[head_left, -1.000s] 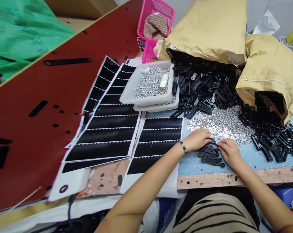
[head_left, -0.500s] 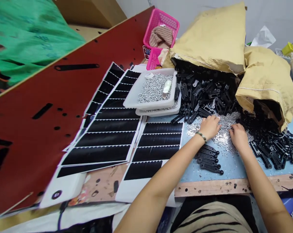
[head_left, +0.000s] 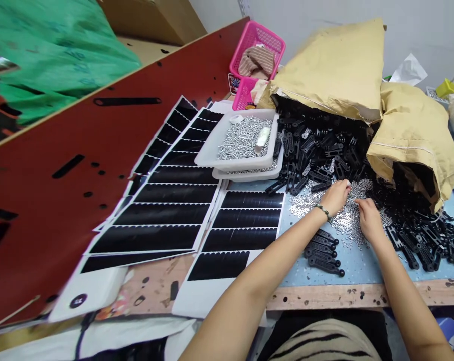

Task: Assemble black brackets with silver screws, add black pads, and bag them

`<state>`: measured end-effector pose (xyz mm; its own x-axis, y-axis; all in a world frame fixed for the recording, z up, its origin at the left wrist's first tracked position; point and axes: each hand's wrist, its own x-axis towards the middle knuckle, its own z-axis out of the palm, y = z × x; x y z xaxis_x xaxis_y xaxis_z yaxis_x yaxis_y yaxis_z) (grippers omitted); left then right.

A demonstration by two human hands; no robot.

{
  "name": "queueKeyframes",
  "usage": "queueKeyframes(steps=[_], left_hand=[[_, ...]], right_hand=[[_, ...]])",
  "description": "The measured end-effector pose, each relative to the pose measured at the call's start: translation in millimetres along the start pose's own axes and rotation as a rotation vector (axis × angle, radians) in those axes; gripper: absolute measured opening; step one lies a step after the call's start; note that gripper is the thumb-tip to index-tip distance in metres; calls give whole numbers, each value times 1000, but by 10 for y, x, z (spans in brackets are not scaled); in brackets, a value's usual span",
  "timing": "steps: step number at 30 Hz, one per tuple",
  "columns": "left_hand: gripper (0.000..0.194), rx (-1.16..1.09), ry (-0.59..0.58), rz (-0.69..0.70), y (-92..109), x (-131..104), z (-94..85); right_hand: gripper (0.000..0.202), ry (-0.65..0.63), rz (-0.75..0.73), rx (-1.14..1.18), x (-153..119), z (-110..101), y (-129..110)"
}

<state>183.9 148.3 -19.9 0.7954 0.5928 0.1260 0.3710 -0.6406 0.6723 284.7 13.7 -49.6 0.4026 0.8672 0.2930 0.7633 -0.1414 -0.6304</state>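
Observation:
My left hand, with a beaded bracelet on its wrist, is at the back of a pile of small silvery screws and nuts. Its fingers are pinched together, and what is in them is too small to make out. Close by on the right, my right hand reaches over the same pile with thumb and forefinger together; its contents cannot be told either. Below the hands a row of several black plastic arms with ball ends lies on the blue mat.
Two stacked white trays of screws and nuts stand at the left. Yellow paper sacks spill black plastic parts behind the pile. Sticker sheets lie beside a slanting red board. Pink baskets stand at the back.
My left hand has moved slightly right over the pile, closer to the right hand. The right hand stays nearly in place, fingers pinched. The whole view has shifted a little.

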Motion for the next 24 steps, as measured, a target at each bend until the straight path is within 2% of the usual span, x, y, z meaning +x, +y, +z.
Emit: queueKeyframes(steps=[3,6,9,12,17,21,24], left_hand=[[22,-89,6,-7,-18,-175,-150],[17,-150,-11,-3,-100,-555,-332],[17,-173,-47,53,-198,-1001,-448],[16,-106,-75,112,-233,-1317,-435],[9,55,-66,174,-188,-1460,-265],[18,208,-59,332,-160,-1474,-203],[22,303,-23,376,-133,-1491,-197]], right_hand=[[24,-74,105,234,-90,-12,-170],[20,-198,148,442,-263,42,-350],[14,-256,26,375,-429,155,-470],[15,-251,-124,220,-524,257,-501],[18,-260,-250,38,-562,280,-481],[19,-228,-324,-54,-566,257,-475],[17,-202,-308,-47,-566,274,-454]])
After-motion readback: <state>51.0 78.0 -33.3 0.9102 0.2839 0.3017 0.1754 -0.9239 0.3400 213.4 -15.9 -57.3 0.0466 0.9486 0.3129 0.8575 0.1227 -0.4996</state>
